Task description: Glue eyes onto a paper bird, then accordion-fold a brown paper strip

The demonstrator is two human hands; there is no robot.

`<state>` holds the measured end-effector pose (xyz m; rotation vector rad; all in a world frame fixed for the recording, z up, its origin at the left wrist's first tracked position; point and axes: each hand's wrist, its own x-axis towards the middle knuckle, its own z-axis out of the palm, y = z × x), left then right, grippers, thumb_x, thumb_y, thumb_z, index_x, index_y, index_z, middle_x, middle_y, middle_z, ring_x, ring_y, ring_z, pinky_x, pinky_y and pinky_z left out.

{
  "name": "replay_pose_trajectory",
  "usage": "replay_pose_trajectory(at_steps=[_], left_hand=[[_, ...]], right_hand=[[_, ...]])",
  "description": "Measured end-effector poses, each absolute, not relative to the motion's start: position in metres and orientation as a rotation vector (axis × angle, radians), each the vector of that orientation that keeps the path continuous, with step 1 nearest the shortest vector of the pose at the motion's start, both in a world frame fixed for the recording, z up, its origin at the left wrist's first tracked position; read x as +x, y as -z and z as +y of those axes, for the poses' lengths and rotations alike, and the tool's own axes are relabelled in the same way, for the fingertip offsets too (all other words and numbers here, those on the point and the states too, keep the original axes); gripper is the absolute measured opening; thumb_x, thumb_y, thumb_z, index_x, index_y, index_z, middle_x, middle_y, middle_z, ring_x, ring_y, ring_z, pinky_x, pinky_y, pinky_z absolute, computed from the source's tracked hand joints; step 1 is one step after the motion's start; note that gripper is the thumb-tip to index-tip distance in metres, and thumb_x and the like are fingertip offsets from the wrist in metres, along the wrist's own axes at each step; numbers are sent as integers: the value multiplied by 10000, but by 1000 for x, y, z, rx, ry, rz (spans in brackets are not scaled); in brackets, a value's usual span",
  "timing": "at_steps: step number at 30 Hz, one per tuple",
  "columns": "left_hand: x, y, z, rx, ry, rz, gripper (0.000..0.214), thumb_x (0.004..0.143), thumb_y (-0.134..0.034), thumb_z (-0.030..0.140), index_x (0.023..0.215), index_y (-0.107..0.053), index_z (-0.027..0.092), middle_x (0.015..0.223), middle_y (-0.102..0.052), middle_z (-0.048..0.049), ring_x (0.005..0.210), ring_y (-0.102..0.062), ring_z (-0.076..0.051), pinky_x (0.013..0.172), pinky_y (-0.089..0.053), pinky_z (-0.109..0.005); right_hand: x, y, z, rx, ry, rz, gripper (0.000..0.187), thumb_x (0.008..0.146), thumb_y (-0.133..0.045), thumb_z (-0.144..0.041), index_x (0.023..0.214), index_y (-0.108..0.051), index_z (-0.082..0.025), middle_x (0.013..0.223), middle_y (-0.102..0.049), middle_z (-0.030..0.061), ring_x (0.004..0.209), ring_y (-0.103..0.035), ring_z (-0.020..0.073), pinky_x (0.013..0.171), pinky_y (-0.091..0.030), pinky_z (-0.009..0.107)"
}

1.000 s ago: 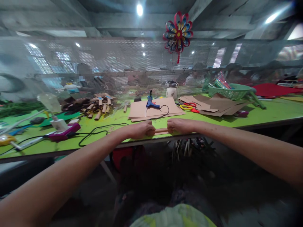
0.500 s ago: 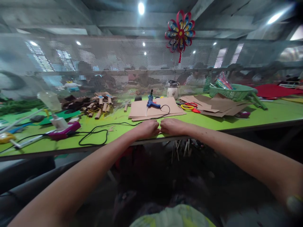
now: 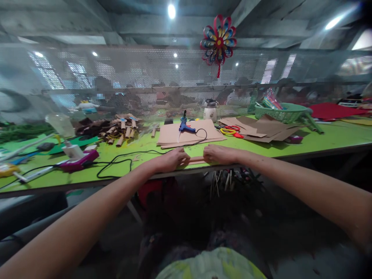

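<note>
At the front edge of the green table point(image 3: 145, 162), a narrow piece of brown paper point(image 3: 197, 160) lies lengthwise between my hands. Whether it is rolled or folded I cannot tell. My left hand point(image 3: 173, 159) has its fingers closed on the left end, and my right hand point(image 3: 219, 154) is closed on the right end. Just beyond them lies a stack of brown paper sheets point(image 3: 167, 135), with a blue glue gun point(image 3: 186, 128) standing on it. The fingers cover both ends of the narrow piece.
Yellow and red scissors point(image 3: 228, 131) lie right of the stack, near more brown paper point(image 3: 271, 130) and a green basket point(image 3: 293, 112). Small brown paper rolls point(image 3: 120, 133) are heaped at the left. A black cord point(image 3: 116, 158) runs to a purple power strip point(image 3: 80, 161). A perforated screen point(image 3: 162, 69) stands behind.
My hands have moved apart sideways from nearly touching, and the narrow brown paper now shows between them. The glue gun and the stack have stayed in place.
</note>
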<state>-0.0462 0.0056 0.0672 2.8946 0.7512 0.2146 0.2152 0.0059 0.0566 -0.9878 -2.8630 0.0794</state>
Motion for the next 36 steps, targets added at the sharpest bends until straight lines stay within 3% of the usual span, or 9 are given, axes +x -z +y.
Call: replay_pose_trajectory(at_steps=[6, 16, 25, 28, 33, 36], left_hand=[[-48, -62, 2, 2954, -245, 732, 204, 811, -430, 90, 901, -594, 169, 861, -477, -47, 733, -464, -150, 679, -371, -251], [-53, -52, -8, 3174, -288, 818, 318, 897, -382, 131, 1159, -542, 212, 914, -516, -64, 796, -493, -174, 700, -375, -271], [-54, -60, -19, 3209, -248, 824, 380, 885, -371, 113, 1204, -543, 226, 910, -549, -73, 794, -522, -172, 683, -377, -256], [-49, -66, -22, 3188, -219, 851, 336, 877, -385, 137, 1124, -599, 211, 861, -568, -67, 749, -529, -160, 662, -371, -245], [-29, -73, -4, 2990, -232, 1154, 238, 812, -471, 238, 721, -677, 162, 696, -603, -47, 613, -514, -139, 569, -330, -244], [-21, -75, 13, 2723, -196, 1331, 188, 707, -576, 322, 695, -680, 166, 604, -595, -14, 561, -495, -131, 510, -303, -236]], right_hand=[[220, -51, -4, -909, 90, -2883, 143, 772, -492, -23, 838, -534, -142, 844, -519, 56, 801, -431, 166, 672, -326, 248], [214, -45, -22, -935, 581, -2931, 137, 879, -459, -82, 974, -555, -105, 896, -550, 96, 862, -445, 210, 692, -379, 289], [216, -46, -27, -861, 552, -2975, 202, 884, -432, -71, 1024, -576, -80, 898, -567, 124, 872, -459, 221, 713, -388, 308], [215, -50, -28, -865, 456, -2961, 238, 854, -441, -37, 1036, -587, -87, 892, -579, 120, 864, -466, 209, 708, -381, 294], [212, -53, -25, -967, 428, -2942, 200, 789, -504, -43, 933, -624, -113, 842, -587, 100, 797, -473, 192, 653, -350, 279], [210, -51, -28, -995, 445, -2916, 171, 819, -491, -70, 904, -631, -119, 824, -589, 94, 774, -472, 181, 636, -337, 275]])
